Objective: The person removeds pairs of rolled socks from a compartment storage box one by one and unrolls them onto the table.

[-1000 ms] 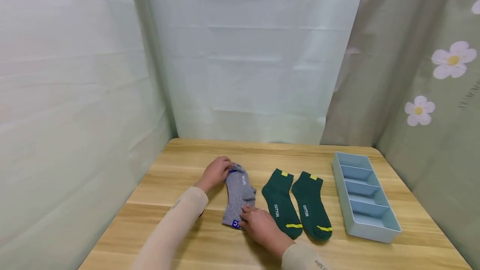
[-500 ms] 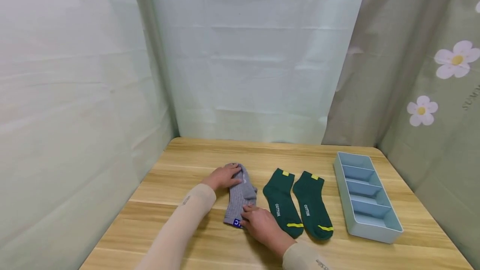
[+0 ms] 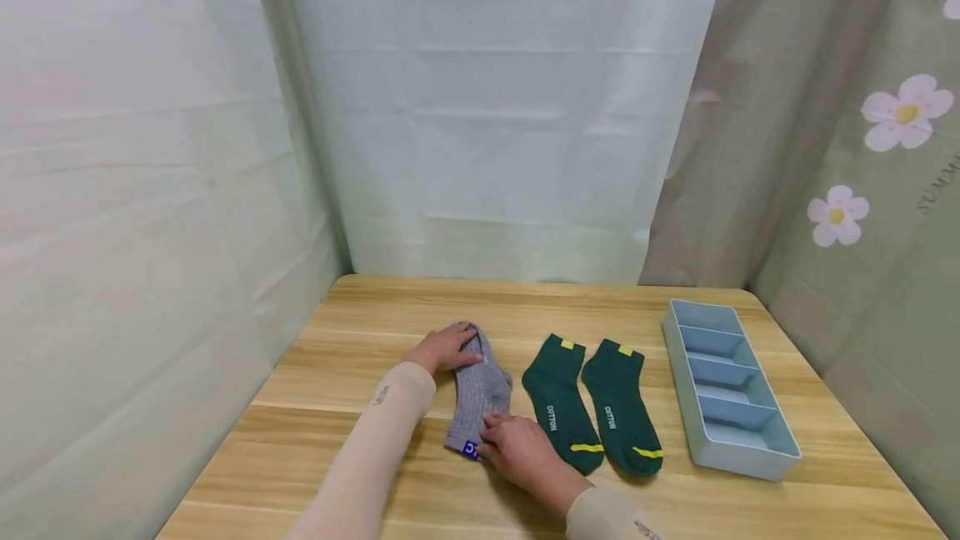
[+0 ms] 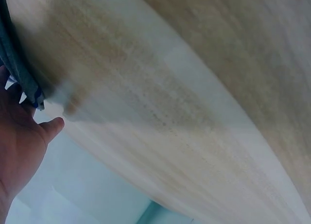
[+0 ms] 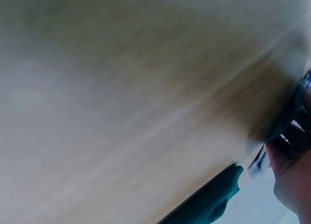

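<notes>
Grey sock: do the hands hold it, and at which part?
The left hand rests on the cuff end of the grey sock, and the right hand is on its toe end. Whether either grip pinches the cloth cannot be told.

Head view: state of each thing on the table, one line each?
grey sock: flat, held at both ends.
left hand: on its cuff.
right hand: on its toe.
green socks: flat, side by side, untouched.
blue tray: compartments empty.

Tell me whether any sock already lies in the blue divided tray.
No, every compartment of the blue divided tray shows only its bare floor, while the green socks lie on the table.
</notes>
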{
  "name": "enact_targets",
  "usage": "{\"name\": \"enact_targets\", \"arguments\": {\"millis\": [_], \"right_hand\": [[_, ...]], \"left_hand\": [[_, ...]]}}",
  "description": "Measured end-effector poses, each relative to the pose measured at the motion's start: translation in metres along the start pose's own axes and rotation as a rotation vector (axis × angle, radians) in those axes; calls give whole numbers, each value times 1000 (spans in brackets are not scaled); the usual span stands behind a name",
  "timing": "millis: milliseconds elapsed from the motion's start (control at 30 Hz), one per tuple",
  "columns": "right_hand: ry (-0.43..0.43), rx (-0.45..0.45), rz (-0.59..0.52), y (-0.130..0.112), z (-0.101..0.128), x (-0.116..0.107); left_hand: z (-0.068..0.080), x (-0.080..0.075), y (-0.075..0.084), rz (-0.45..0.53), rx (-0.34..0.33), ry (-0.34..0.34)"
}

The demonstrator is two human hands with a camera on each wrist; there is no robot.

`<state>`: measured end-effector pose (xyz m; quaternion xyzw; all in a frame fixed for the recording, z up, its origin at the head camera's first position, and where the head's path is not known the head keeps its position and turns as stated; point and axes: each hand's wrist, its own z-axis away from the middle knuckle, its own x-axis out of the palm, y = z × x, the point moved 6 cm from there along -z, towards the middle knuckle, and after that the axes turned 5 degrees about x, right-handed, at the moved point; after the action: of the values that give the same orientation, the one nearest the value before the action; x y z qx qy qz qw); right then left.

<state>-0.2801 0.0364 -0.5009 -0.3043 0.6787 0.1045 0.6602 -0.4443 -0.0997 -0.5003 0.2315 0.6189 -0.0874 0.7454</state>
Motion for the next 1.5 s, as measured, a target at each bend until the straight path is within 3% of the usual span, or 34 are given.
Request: {"name": "enact_targets", "arguments": {"millis": [567,833,1067,1500], "right_hand": [[-36,-71,22,4,-4,-4],[-89,-63,22,10,-15,-13],[-55,-15,56,8,-23,-16],[-90,-1,72,18,-33,-16]], "left_hand": [[10,-6,-7,42,-13,1],[31,-11,-31,51,-23,4],[51,-15,-44,97,11,32],[77,-11,-50,51,-12,103]]}}
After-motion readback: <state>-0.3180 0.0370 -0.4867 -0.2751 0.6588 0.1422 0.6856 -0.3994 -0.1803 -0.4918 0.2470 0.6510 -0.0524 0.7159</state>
